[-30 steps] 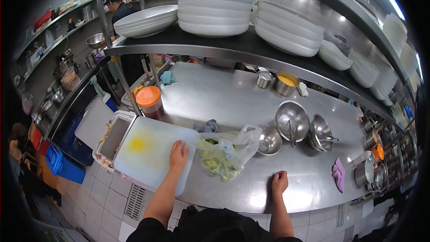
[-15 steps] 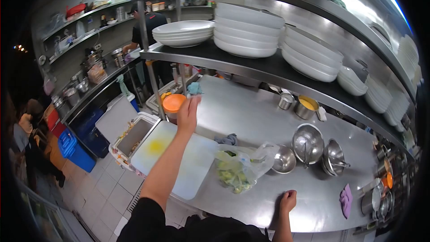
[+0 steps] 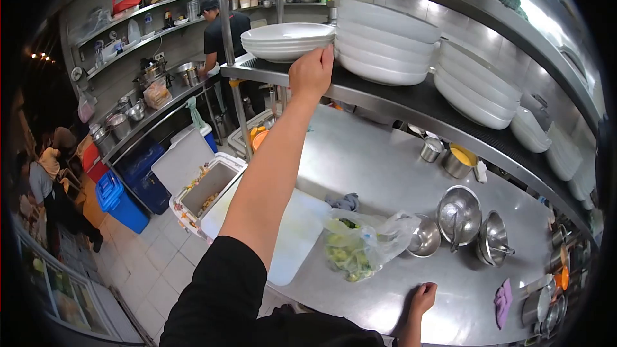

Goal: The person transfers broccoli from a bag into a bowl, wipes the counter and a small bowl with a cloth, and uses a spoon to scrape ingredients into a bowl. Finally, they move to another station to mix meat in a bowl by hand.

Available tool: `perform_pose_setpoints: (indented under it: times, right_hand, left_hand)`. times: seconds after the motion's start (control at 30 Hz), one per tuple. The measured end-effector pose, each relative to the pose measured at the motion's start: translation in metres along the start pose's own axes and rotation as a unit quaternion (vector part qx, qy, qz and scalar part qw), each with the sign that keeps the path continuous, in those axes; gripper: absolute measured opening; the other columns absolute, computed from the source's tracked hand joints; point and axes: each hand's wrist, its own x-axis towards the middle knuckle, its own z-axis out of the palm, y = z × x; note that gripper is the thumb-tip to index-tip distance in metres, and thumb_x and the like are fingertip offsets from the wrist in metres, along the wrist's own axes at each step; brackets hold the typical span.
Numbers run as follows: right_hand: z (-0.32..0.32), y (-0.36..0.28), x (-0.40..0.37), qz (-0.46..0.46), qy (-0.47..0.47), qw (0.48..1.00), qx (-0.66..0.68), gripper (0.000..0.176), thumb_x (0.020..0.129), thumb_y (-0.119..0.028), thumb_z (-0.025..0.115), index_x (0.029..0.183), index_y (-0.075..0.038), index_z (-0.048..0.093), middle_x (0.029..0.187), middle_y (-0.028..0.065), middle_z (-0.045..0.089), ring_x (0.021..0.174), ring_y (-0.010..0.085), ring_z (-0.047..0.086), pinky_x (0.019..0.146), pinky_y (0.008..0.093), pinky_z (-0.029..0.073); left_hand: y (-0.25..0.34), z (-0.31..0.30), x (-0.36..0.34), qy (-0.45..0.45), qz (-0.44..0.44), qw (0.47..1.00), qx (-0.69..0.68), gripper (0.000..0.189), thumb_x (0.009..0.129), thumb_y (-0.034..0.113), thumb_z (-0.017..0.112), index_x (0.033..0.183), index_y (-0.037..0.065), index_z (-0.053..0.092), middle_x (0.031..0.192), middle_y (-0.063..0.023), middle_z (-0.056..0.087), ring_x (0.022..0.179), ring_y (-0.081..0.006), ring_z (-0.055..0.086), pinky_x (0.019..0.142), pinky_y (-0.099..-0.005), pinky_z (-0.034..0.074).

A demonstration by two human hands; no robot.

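My left hand (image 3: pixel 310 72) is raised to the shelf, in front of a stack of shallow white plates (image 3: pixel 287 33). Its fingers are curled at the lower right of the stack; whether they grip a plate is hidden. My right hand (image 3: pixel 424 297), fingers curled in and nothing seen in it, is low over the near edge of the steel table (image 3: pixel 373 305). A clear plastic bag of green vegetables (image 3: pixel 353 250) lies to its left. Beside the bag is a white cutting board (image 3: pixel 299 231), partly covered by my left forearm.
Deep white bowls (image 3: pixel 385 45) stand stacked along the shelf (image 3: pixel 360 93). Steel bowls (image 3: pixel 459 215), a pot of yellow liquid (image 3: pixel 460 159) and a purple cloth (image 3: pixel 503 302) are on the table. An open cooler (image 3: pixel 209 186) stands at left. Another person (image 3: pixel 225 35) works at the back counter.
My left hand has risen from above the cutting board to the plates on the shelf. My right hand stays low by the table edge. The whole view has shifted slightly.
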Motion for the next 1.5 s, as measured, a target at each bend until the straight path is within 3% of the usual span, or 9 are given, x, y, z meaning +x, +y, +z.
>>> perform_pose_setpoints:
  times: [0.7, 0.8, 0.87, 0.93, 1.07, 1.17, 1.37, 1.4, 1.5]
  right_hand:
    - [0.000, 0.002, 0.002, 0.002, -0.013, 1.000, -0.007, 0.012, 0.086, -0.014, 0.057, 0.090, -0.003, 0.053, 0.082, 0.0153, 0.060, 0.075, 0.0334, 0.058, 0.071, 0.0417, 0.046]
    - [0.011, 0.027, 0.015, 0.041, 0.041, 0.989, 0.132, 0.012, 0.086, -0.013, 0.056, 0.086, -0.002, 0.052, 0.073, 0.0077, 0.055, 0.066, 0.0219, 0.052, 0.065, 0.0360, 0.046]
    - [0.012, 0.042, 0.032, 0.164, 0.028, 0.935, 0.312, 0.009, 0.087, -0.013, 0.054, 0.085, -0.005, 0.052, 0.071, 0.0010, 0.049, 0.059, 0.0093, 0.044, 0.052, 0.0243, 0.040]
    - [-0.015, -0.017, 0.040, 0.197, 0.007, 0.923, 0.330, 0.007, 0.088, -0.012, 0.055, 0.086, -0.006, 0.051, 0.072, 0.0031, 0.054, 0.058, 0.0089, 0.048, 0.051, 0.0230, 0.042]
    - [-0.024, -0.077, 0.057, 0.070, -0.030, 0.916, 0.394, 0.011, 0.092, -0.017, 0.057, 0.094, -0.006, 0.055, 0.079, 0.0038, 0.059, 0.065, 0.0088, 0.054, 0.055, 0.0215, 0.043]
    - [-0.031, -0.136, 0.058, -0.027, -0.087, 0.914, 0.396, 0.014, 0.092, -0.013, 0.060, 0.102, -0.003, 0.058, 0.087, 0.0029, 0.061, 0.078, 0.0094, 0.056, 0.069, 0.0224, 0.046]
    - [-0.029, -0.232, 0.033, -0.446, -0.144, 0.870, 0.156, 0.032, 0.081, -0.019, 0.068, 0.109, -0.006, 0.062, 0.103, 0.0141, 0.065, 0.094, 0.0302, 0.063, 0.090, 0.0421, 0.045]
    - [-0.025, -0.235, 0.023, -0.446, -0.144, 0.869, 0.158, 0.032, 0.081, -0.019, 0.068, 0.109, -0.006, 0.062, 0.103, 0.0141, 0.065, 0.094, 0.0302, 0.063, 0.090, 0.0421, 0.045]
    - [-0.018, -0.222, -0.013, -0.343, -0.321, 0.875, -0.115, 0.042, 0.076, -0.025, 0.070, 0.114, -0.009, 0.062, 0.102, 0.0088, 0.067, 0.098, 0.0291, 0.062, 0.097, 0.0503, 0.037]
  left_hand:
    - [-0.005, 0.000, -0.004, 0.004, -0.002, 1.000, 0.005, 0.043, 0.095, 0.039, 0.044, 0.074, 0.006, 0.062, 0.075, -0.0156, 0.065, 0.075, -0.0383, 0.061, 0.069, -0.0484, 0.048]
    - [-0.008, 0.003, -0.004, -0.003, -0.032, 0.999, 0.017, 0.045, 0.094, 0.046, 0.043, 0.082, 0.010, 0.068, 0.082, -0.0144, 0.068, 0.082, -0.0378, 0.064, 0.074, -0.0480, 0.049]
    - [-0.017, 0.009, -0.003, -0.004, -0.030, 0.999, 0.039, 0.044, 0.094, 0.050, 0.042, 0.094, 0.015, 0.070, 0.089, -0.0110, 0.070, 0.086, -0.0354, 0.065, 0.077, -0.0452, 0.050]
    - [-0.022, 0.011, 0.001, -0.039, -0.061, 0.996, 0.043, 0.048, 0.094, 0.054, 0.040, 0.095, 0.016, 0.070, 0.092, -0.0112, 0.070, 0.088, -0.0352, 0.065, 0.078, -0.0459, 0.050]
    - [-0.038, 0.015, 0.008, -0.052, -0.032, 0.993, 0.101, 0.054, 0.094, 0.059, 0.034, 0.093, 0.017, 0.069, 0.093, -0.0112, 0.069, 0.089, -0.0365, 0.064, 0.077, -0.0463, 0.049]
    - [-0.030, 0.008, 0.007, -0.072, -0.053, 0.994, 0.058, 0.054, 0.094, 0.059, 0.034, 0.092, 0.018, 0.069, 0.092, -0.0104, 0.069, 0.091, -0.0361, 0.063, 0.079, -0.0450, 0.048]
    - [-0.035, 0.007, 0.009, -0.105, -0.046, 0.993, 0.030, 0.054, 0.093, 0.059, 0.037, 0.096, 0.016, 0.069, 0.093, -0.0081, 0.069, 0.091, -0.0304, 0.063, 0.081, -0.0380, 0.047]
    - [-0.034, 0.004, 0.007, -0.104, -0.044, 0.993, 0.031, 0.054, 0.093, 0.059, 0.037, 0.096, 0.016, 0.069, 0.093, -0.0081, 0.069, 0.091, -0.0304, 0.063, 0.081, -0.0380, 0.047]
    - [-0.016, -0.017, -0.022, -0.075, -0.026, 0.981, -0.176, 0.038, 0.097, 0.040, 0.049, 0.100, 0.006, 0.067, 0.098, -0.0073, 0.068, 0.090, -0.0194, 0.063, 0.082, -0.0309, 0.046]
